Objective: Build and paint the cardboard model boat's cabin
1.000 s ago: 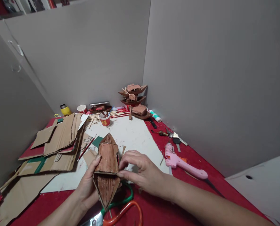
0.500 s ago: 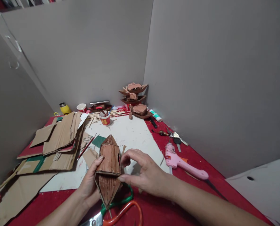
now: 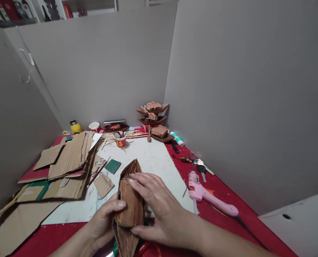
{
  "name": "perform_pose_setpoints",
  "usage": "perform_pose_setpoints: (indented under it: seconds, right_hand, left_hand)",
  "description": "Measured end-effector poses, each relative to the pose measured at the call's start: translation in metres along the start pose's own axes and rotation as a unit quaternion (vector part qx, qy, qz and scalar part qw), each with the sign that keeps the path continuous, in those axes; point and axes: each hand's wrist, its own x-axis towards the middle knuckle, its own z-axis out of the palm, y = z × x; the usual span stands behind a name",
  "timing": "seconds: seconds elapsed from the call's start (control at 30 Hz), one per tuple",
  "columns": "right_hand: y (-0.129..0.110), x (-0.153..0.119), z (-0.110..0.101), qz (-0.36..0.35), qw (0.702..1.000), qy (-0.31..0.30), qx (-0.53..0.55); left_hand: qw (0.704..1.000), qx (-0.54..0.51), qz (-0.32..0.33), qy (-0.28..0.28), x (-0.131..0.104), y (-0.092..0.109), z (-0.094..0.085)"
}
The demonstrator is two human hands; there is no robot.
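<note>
A small brown model boat, built of cardboard with a raised cabin roof, is in both hands above the near part of the table. My left hand is closed around its left side, thumb on the roof's edge. Across the right side lies my right hand, its fingers on the far end of the roof and its thumb at the near end. Beneath the boat, a pair of scissors is mostly hidden; bits of green and orange-red handle show.
Cardboard sheets are piled at left. A pink glue gun and keys lie at right. Behind stand a red paper cup, thin sticks and several finished boats. Grey panels enclose the table.
The boat has turned and come nearer, tilting its roof the other way. My right hand has moved from beside the boat onto its roof. The head view has tipped up slightly.
</note>
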Motion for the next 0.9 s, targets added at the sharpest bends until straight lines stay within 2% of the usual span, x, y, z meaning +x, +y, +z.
perform_pose_setpoints:
  seconds: [0.23,0.43,0.9]
  right_hand:
    - [-0.0044,-0.003,-0.0001,-0.003,0.999,-0.03,-0.032]
    - [-0.0081,-0.0026,-0.0004,0.015,0.997,-0.058,-0.043]
    - [-0.0055,0.0014,0.0019,0.023,0.997,-0.07,-0.016]
  left_hand:
    - [0.997,0.058,0.042,-0.013,-0.0046,-0.0018,0.0036]
    - [0.997,0.072,0.034,-0.006,-0.0054,-0.0031,0.0038]
    - [0.997,0.069,0.021,0.002,-0.0019,-0.0069,0.0016]
